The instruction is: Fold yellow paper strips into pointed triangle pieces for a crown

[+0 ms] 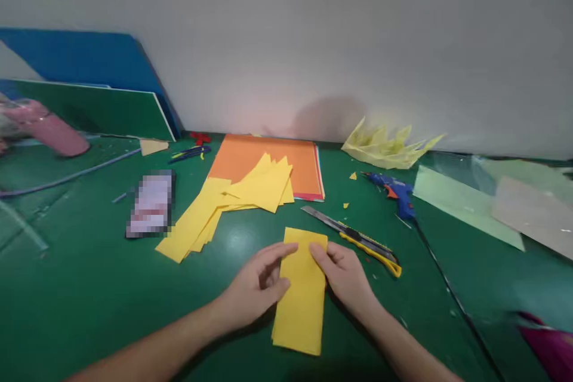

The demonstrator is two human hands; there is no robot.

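Note:
A yellow paper strip lies lengthwise on the green table in front of me. My left hand pinches its left edge near the far end, with fingers curled onto the paper. My right hand pinches the right edge opposite, fingertips on the sheet. A yellow utility knife lies just right of my right hand, untouched.
A pile of yellow strips lies beyond my hands, overlapping an orange paper stack. A blue glue gun with its cord, crumpled yellow scraps, pale sheets, a phone, and green and blue boards surround the area.

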